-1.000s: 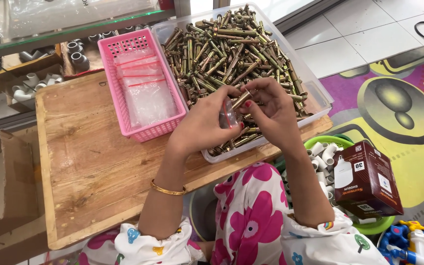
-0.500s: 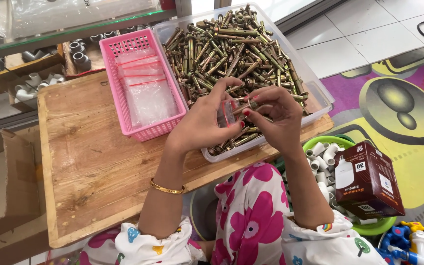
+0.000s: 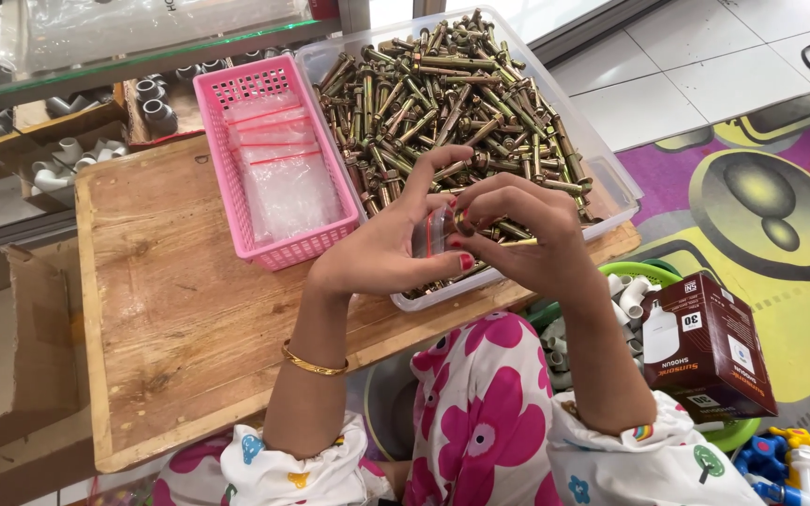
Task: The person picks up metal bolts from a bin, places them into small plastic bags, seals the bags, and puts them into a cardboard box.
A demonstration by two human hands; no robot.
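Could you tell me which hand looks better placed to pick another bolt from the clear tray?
Probably the right hand: it sits directly over the bolts in the clear tray, while the left hand holds the small plastic bag.

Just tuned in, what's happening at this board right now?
A person sits at a wooden board, both hands raised over a clear tub of brass-coloured anchor bolts. The left hand holds a small clear zip bag, and the right hand pinches a bolt at the bag's mouth. A pink basket of empty zip bags stands left of the tub. A brown carton lies by the person's right arm.
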